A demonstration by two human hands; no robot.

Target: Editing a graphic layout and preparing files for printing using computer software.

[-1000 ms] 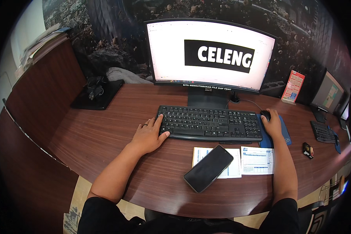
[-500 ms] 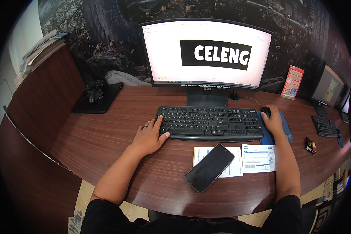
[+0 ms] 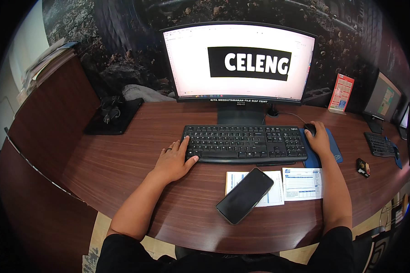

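Note:
My left hand (image 3: 172, 159) rests at the left end of a black keyboard (image 3: 241, 144), its fingers spread over the keys and the thumb near the front edge. A ring shows on one finger. My right hand (image 3: 319, 139) is wrapped over a black computer mouse (image 3: 310, 128) on a blue mouse pad (image 3: 334, 148), right of the keyboard. Behind the keyboard stands a curved black monitor (image 3: 187, 68), lit with a white page that carries a black block with large white lettering. Nearer me, a dark-screened phone (image 3: 245, 196) lies slantwise over a printed paper (image 3: 275, 189).
A second printed form (image 3: 302, 184) lies beside my right forearm. Farther right are a small black box (image 3: 362, 168), another keyboard (image 3: 381, 145), a second monitor (image 3: 383, 98) and a red-and-white standing card (image 3: 341, 93). At left, a black laptop-like slab (image 3: 123, 122) holds cables; papers (image 3: 45, 68) top the partition.
The view has shifted very slightly. Both hands stay in place on the keyboard and mouse, and the screen shows the same block of lettering.

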